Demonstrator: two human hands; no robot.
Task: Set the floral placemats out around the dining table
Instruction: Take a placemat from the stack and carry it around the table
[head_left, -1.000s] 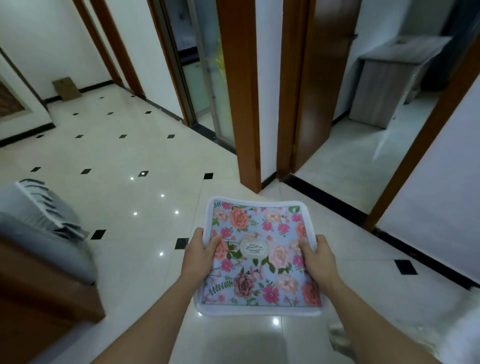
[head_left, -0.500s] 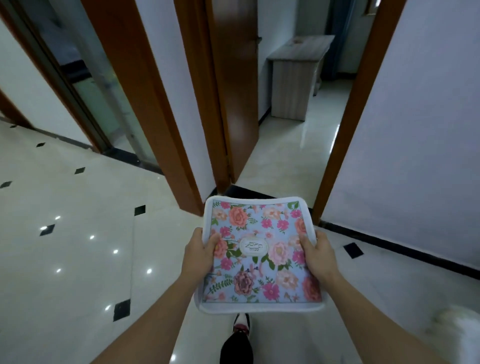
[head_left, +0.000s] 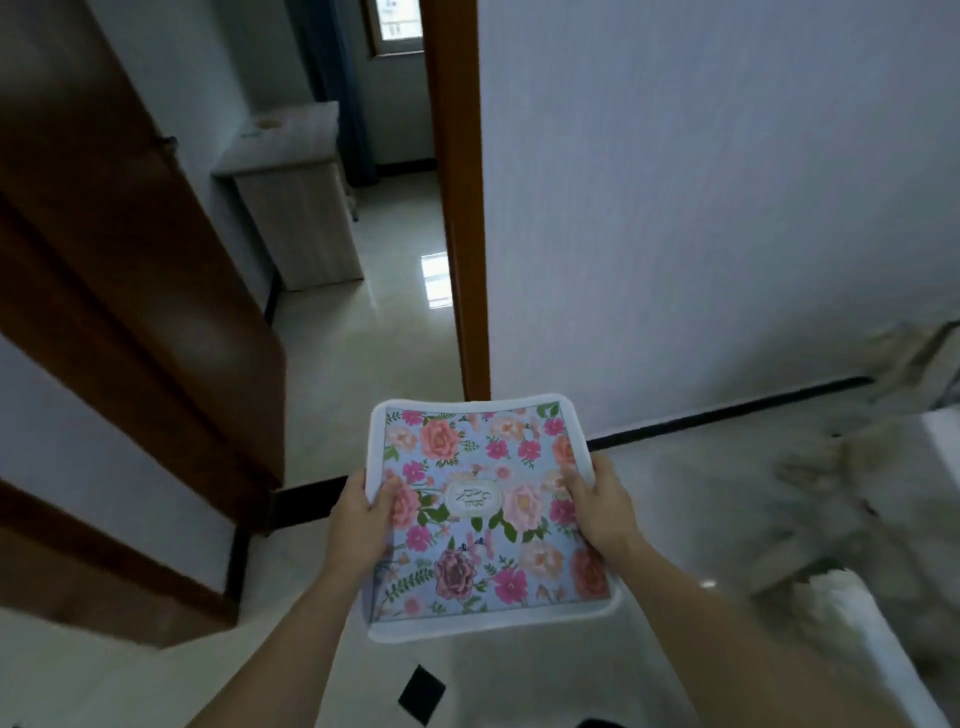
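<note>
A person's left hand (head_left: 363, 519) and right hand (head_left: 602, 506) pinch opposite edges of a square, white-bordered floral fabric placemat stack (head_left: 485, 514), keeping it level for carrying.

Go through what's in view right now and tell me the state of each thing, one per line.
floral placemats, held level above the floor, print side up
left hand, grips their left edge, thumb on top
right hand, grips their right edge, thumb on top
wooden door, swung open
</note>
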